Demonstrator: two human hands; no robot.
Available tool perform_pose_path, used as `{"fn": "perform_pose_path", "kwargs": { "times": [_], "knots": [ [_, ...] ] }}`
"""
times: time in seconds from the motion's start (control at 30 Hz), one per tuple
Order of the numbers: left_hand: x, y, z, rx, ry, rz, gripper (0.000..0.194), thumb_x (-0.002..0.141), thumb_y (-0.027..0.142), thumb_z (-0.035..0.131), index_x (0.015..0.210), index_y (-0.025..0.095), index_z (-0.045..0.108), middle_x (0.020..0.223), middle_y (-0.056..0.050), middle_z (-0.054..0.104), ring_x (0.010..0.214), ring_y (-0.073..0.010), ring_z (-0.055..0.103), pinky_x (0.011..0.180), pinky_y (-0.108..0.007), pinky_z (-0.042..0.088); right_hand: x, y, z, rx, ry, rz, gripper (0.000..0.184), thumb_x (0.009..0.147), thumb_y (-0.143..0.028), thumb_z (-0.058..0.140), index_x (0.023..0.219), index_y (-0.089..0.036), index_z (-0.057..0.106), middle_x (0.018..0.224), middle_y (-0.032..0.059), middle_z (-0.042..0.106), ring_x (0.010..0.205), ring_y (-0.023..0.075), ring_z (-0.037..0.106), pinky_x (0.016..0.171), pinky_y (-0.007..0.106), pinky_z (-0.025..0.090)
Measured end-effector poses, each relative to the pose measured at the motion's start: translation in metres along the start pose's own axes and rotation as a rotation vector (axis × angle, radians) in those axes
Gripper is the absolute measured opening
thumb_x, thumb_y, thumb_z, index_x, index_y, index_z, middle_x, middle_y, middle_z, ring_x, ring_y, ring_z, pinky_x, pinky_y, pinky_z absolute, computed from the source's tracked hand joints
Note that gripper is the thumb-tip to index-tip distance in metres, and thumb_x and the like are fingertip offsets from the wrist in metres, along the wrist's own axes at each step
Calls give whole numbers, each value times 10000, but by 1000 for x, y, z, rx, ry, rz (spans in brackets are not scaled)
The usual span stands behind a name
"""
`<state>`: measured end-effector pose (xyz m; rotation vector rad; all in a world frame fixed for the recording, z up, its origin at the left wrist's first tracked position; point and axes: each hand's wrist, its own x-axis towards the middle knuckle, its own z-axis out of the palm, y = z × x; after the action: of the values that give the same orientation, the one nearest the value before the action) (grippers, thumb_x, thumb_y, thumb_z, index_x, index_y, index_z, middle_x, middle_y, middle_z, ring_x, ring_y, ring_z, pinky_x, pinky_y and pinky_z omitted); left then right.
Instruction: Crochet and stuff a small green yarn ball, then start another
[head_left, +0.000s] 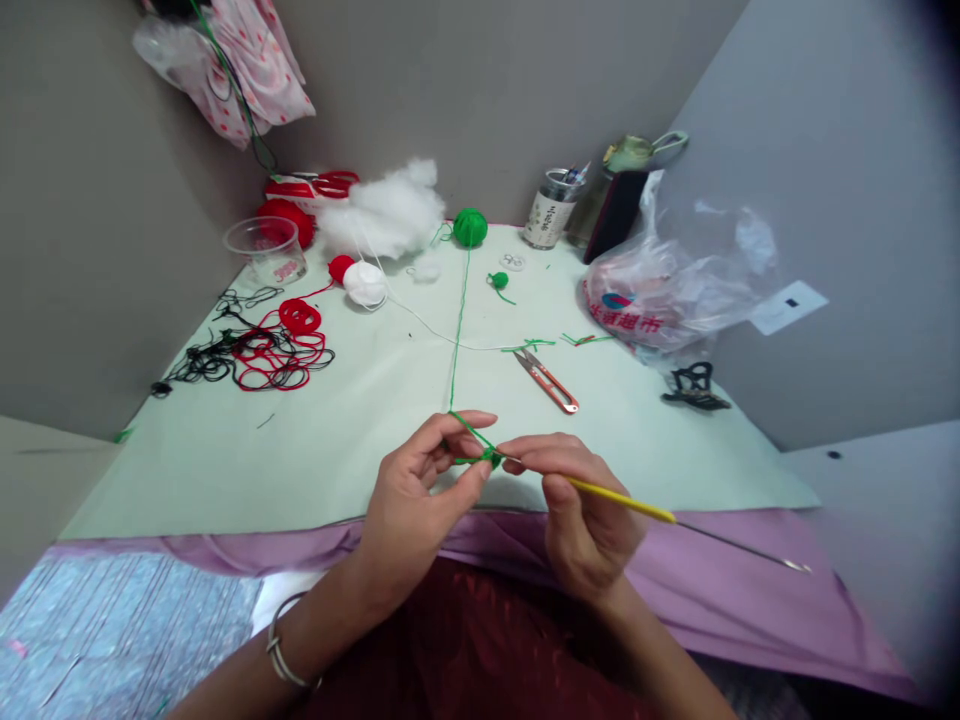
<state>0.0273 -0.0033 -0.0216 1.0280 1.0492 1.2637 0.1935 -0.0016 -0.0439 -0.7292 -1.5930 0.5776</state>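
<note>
Between thumb and fingers, my left hand [420, 480] pinches a small piece of green crochet work [491, 457]. Green yarn [459, 330] runs over its index finger and back to a green yarn ball [470, 228]. My right hand [589, 500] grips a crochet hook with a yellow handle [622, 498]. The hook's near tip meets the green piece, partly hidden by my fingers; its other metal end points right. Beyond my hands lie orange-handled thread snips [551, 383], blades apart.
Tangled red and black yarn [277, 350] lies left, near a clear plastic cup [266, 252]. White stuffing [386, 210], a white yarn ball [365, 284] and a small green ball [499, 281] sit farther back. At right are a plastic bag [652, 290] and black claw clip [696, 387].
</note>
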Motion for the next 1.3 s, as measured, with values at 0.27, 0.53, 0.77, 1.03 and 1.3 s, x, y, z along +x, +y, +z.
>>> {"fn": "perform_pose_path", "kwargs": {
  "times": [0.27,0.53,0.77,1.03,1.3],
  "knots": [
    [3,3,-3,-95,-5,-11,280,816,163,812,1089,220,779,848,6,699,844,-118,693,835,-210,569,2,-1,3,144,66,122,245,1062,-161,518,1110,-246,743,1008,46,783,822,172,710,734,356,592],
    [7,5,-2,-66,-44,-32,321,800,152,817,1109,213,756,843,22,702,828,-101,698,803,-192,563,4,-1,5,196,112,228,241,1067,-178,544,1079,-246,775,970,23,776,771,138,704,725,309,581],
    [10,5,-5,-80,-50,-51,294,815,190,816,1105,203,769,817,18,691,775,-98,659,744,-195,541,4,-2,8,283,141,241,251,1079,-207,535,1097,-252,781,959,25,777,774,139,709,715,307,580],
    [9,5,-5,-99,-62,-60,272,816,185,814,1086,204,782,806,19,682,763,-95,650,740,-195,533,4,-1,9,299,152,172,247,1068,-169,534,1086,-239,771,1030,43,786,800,152,709,728,332,591],
    [9,7,-4,-91,-53,-59,272,787,173,825,1056,205,799,794,16,684,750,-96,655,709,-187,533,6,-1,5,251,98,131,243,1067,-156,524,1083,-223,757,991,38,778,817,154,692,733,326,573]
  ]
}}
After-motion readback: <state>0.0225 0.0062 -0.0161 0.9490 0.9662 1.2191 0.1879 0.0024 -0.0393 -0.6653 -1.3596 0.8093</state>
